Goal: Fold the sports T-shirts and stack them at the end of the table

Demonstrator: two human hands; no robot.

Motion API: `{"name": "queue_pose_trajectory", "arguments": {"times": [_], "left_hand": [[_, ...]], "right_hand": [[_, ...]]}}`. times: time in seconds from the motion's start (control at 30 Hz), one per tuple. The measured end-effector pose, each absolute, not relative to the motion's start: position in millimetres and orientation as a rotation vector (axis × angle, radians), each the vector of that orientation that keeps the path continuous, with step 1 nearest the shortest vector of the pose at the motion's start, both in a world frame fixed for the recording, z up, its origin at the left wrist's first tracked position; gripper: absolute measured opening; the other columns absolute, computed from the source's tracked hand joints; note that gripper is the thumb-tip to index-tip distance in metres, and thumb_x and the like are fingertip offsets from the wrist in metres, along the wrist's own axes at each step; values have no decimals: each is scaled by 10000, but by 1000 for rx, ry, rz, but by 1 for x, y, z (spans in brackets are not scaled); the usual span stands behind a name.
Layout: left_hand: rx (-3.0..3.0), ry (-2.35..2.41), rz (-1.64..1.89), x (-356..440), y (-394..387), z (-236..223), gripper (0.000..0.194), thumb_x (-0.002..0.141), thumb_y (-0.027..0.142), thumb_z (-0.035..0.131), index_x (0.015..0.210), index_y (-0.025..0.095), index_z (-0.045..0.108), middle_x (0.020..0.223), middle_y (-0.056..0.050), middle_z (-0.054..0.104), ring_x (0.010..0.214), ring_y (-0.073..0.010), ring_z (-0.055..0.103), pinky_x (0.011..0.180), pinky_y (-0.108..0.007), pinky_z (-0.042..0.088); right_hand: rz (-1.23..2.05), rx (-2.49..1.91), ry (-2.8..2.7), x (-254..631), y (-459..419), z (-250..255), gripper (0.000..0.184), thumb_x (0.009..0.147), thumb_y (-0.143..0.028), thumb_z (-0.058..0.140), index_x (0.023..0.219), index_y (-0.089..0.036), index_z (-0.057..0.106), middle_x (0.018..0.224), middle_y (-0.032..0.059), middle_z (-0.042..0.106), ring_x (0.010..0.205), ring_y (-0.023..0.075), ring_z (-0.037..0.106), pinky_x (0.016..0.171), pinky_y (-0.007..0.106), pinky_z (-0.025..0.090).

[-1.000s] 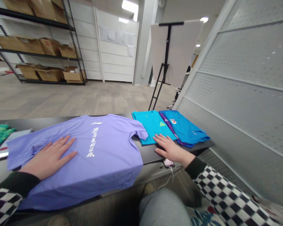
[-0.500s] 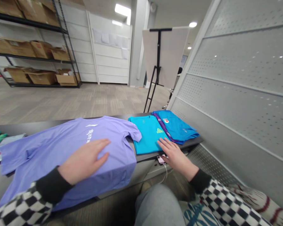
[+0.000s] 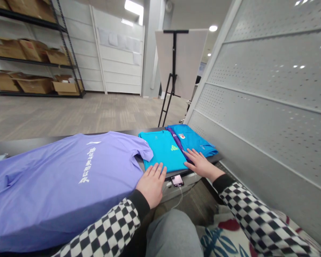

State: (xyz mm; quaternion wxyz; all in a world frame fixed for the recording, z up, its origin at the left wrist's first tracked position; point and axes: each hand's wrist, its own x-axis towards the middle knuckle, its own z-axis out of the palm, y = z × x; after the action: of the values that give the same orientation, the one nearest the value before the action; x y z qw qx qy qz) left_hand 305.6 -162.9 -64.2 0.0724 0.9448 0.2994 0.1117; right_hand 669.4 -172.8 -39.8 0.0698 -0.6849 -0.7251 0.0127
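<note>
A lavender T-shirt (image 3: 53, 192) with white lettering lies spread on the dark bench, its front part hanging over the near edge. To its right is a folded turquoise shirt (image 3: 163, 146) with a yellow-green logo, partly under the lavender sleeve. My left hand (image 3: 152, 184), fingers stretched out, is at the near left corner of the turquoise shirt. My right hand (image 3: 200, 164), open too, is at that shirt's near right side, close to a folded blue shirt (image 3: 195, 137). A purple garment (image 3: 176, 141) shows between the turquoise and blue ones.
A phone (image 3: 177, 180) on a white cable sits just below the bench's front edge. A perforated grey panel (image 3: 256, 100) rises along the right. Beyond the bench stand an easel board (image 3: 184, 64) and a shelf rack holding cardboard boxes (image 3: 34, 84).
My left hand has moved right, from over the lavender T-shirt to the turquoise shirt's near corner. My right hand has shifted slightly toward the blue shirt. The view has turned a little right.
</note>
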Motion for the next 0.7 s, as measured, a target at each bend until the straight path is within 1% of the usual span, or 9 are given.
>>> {"name": "queue_pose_trajectory", "arguments": {"times": [0.1, 0.2, 0.27, 0.37, 0.43, 0.53, 0.57, 0.63, 0.7], "left_hand": [[2861, 905, 347, 304, -165, -70, 982, 934, 379, 657, 1824, 138, 318, 1901, -205, 236, 1762, -386, 266, 1414, -598, 266], [2863, 900, 356, 304, -164, -71, 983, 927, 379, 665, 1821, 145, 330, 1898, -202, 247, 1758, -384, 281, 1413, -590, 270], [2856, 900, 368, 304, -163, -71, 984, 919, 376, 674, 1818, 154, 342, 1896, -195, 262, 1757, -383, 284, 1415, -584, 264], [2847, 913, 381, 305, -164, -70, 984, 911, 370, 683, 1814, 159, 354, 1895, -190, 271, 1756, -383, 286, 1419, -581, 254], [2841, 919, 366, 306, -165, -69, 980, 914, 364, 683, 1813, 150, 357, 1895, -197, 263, 1756, -386, 286, 1420, -586, 250], [2842, 931, 324, 307, -166, -67, 982, 920, 360, 677, 1815, 126, 350, 1898, -205, 243, 1757, -397, 276, 1425, -587, 242], [2845, 933, 315, 307, -166, -67, 982, 924, 360, 674, 1816, 116, 345, 1900, -207, 235, 1758, -399, 272, 1426, -585, 239], [2854, 930, 308, 306, -166, -67, 982, 931, 361, 668, 1818, 105, 335, 1903, -207, 224, 1760, -398, 264, 1427, -586, 237], [2859, 922, 310, 306, -165, -69, 977, 937, 364, 664, 1819, 111, 332, 1904, -203, 227, 1762, -392, 263, 1426, -586, 238]], "right_hand": [[112, -2047, -2235, 683, -180, -48, 726, 1142, -639, 481, 1799, -336, 422, 1881, 118, 327, 1764, 401, 223, 1382, 742, 198], [117, -2026, -2248, 696, -198, -47, 693, 1141, -623, 489, 1777, -350, 460, 1870, 114, 362, 1759, 390, 248, 1386, 734, 201], [97, -2037, -2263, 704, -210, -41, 675, 1122, -613, 534, 1741, -346, 513, 1850, 120, 408, 1745, 403, 290, 1377, 746, 223], [-35, -2044, -2313, 708, -221, -32, 638, 1064, -571, 653, 1642, -304, 620, 1763, 160, 538, 1683, 426, 419, 1367, 755, 243], [-193, -2071, -2299, 705, -221, -29, 678, 1011, -503, 732, 1637, -272, 615, 1730, 190, 567, 1645, 436, 474, 1366, 748, 258], [-367, -2182, -2229, 699, -213, -34, 861, 922, -332, 791, 1730, -248, 506, 1776, 217, 500, 1639, 464, 475, 1319, 720, 388], [-393, -2208, -2230, 699, -211, -36, 878, 907, -269, 778, 1739, -243, 499, 1776, 219, 498, 1628, 470, 490, 1292, 697, 444], [-409, -2204, -2280, 702, -208, -40, 817, 912, -175, 716, 1711, -230, 553, 1739, 216, 550, 1575, 456, 565, 1250, 639, 522], [-395, -2164, -2331, 709, -208, -39, 717, 950, -118, 626, 1658, -228, 630, 1694, 195, 606, 1514, 411, 639, 1238, 579, 554]]}}
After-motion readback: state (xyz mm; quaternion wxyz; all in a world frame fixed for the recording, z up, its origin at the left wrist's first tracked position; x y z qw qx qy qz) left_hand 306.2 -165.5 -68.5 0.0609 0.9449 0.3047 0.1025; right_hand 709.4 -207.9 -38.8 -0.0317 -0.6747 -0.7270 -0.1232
